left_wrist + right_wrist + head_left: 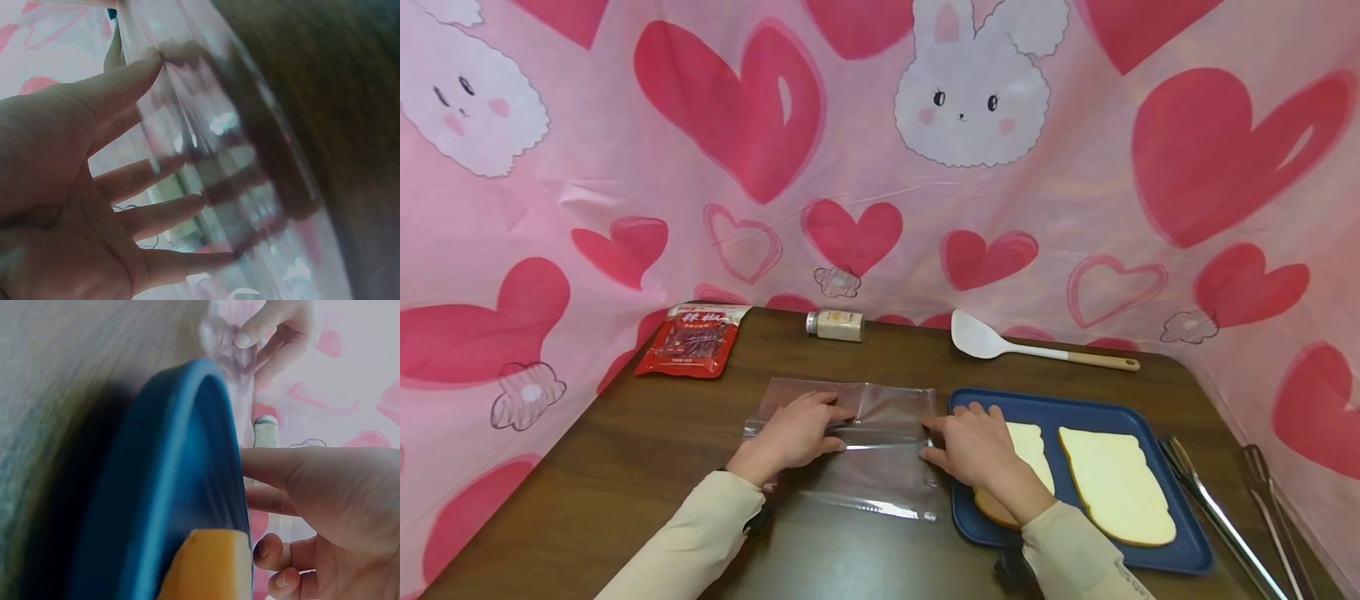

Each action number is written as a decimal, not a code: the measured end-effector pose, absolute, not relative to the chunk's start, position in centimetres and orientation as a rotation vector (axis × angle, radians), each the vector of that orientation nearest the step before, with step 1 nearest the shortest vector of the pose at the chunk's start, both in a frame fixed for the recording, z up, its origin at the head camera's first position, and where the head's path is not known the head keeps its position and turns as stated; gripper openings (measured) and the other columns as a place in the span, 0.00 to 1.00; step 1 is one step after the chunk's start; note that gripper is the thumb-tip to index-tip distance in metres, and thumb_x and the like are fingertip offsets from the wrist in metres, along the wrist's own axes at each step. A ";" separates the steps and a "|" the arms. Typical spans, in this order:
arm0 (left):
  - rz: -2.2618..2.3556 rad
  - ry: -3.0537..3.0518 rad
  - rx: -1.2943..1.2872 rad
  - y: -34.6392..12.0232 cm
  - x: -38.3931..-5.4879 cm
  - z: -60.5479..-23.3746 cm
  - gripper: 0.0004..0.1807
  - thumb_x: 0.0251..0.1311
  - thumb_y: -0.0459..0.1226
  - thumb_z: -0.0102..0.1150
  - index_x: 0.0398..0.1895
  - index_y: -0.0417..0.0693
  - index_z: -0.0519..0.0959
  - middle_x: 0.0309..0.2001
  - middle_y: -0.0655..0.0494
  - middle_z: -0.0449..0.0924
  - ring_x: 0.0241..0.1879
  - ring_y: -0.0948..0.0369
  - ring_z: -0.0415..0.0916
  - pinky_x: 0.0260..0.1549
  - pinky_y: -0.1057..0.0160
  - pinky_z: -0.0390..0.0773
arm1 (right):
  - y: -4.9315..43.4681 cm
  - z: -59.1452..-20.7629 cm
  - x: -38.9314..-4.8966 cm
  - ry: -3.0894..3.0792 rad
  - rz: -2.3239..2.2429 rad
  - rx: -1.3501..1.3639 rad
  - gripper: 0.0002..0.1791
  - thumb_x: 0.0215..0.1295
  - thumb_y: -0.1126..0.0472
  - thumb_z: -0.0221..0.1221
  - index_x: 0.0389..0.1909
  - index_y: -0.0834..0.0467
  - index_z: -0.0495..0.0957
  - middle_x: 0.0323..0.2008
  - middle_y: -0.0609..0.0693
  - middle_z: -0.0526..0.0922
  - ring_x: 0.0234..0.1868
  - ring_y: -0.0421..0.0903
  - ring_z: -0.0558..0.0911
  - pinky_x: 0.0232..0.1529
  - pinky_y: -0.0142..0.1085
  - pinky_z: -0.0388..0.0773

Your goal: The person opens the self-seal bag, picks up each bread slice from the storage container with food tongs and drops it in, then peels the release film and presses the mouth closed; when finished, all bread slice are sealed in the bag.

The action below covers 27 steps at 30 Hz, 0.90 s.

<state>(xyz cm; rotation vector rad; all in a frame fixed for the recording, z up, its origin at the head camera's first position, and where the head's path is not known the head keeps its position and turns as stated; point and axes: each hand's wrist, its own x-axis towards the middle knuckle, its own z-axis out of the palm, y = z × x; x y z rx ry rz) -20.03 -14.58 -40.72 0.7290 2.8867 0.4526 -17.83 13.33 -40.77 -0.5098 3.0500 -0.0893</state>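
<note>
A clear plastic sheet or bag (880, 477), with creases across it, lies flat on the table in the head view. My left hand (799, 433) rests on its left part; in the left wrist view the hand's fingers (159, 215) are spread and straight against the film (219, 125). At the sheet's right edge is my right hand (977, 446), its thumb and forefinger extended and apart. That hand's palm hangs over the left slice of bread (1033, 450). In the right wrist view the right hand (325, 519) has its other fingers bent, holding nothing visible.
A blue tray (1011, 403) carries two bread slices, the right slice (1116, 483) in full view. Tongs (1217, 512) and a second metal utensil (1273, 508) lie right of it. Behind are a white spatula (981, 337), a seasoning jar (838, 326) and a red food packet (692, 342).
</note>
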 end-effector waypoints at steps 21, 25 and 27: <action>0.539 2.872 0.909 -14.9 -19.8 -40.8 0.15 0.77 0.40 0.59 0.59 0.49 0.88 0.66 0.34 0.80 0.71 0.37 0.73 0.70 0.34 0.70 | 13.9 -40.7 -17.8 3.021 -0.179 -0.481 0.25 0.62 0.41 0.73 0.60 0.42 0.87 0.42 0.50 0.89 0.39 0.50 0.76 0.39 0.45 0.69; 0.559 2.864 0.904 -15.0 -19.9 -40.8 0.16 0.77 0.40 0.57 0.60 0.49 0.87 0.66 0.36 0.81 0.71 0.38 0.73 0.71 0.35 0.70 | 14.0 -40.7 -17.8 3.015 -0.209 -0.482 0.25 0.62 0.42 0.73 0.60 0.42 0.87 0.43 0.50 0.89 0.40 0.50 0.77 0.40 0.46 0.70; 0.585 2.853 0.880 -15.0 -19.8 -40.7 0.16 0.78 0.40 0.57 0.60 0.49 0.87 0.67 0.37 0.80 0.72 0.38 0.72 0.71 0.35 0.69 | 14.1 -40.7 -17.9 3.014 -0.227 -0.485 0.25 0.62 0.43 0.74 0.59 0.42 0.87 0.42 0.50 0.89 0.40 0.50 0.77 0.40 0.46 0.70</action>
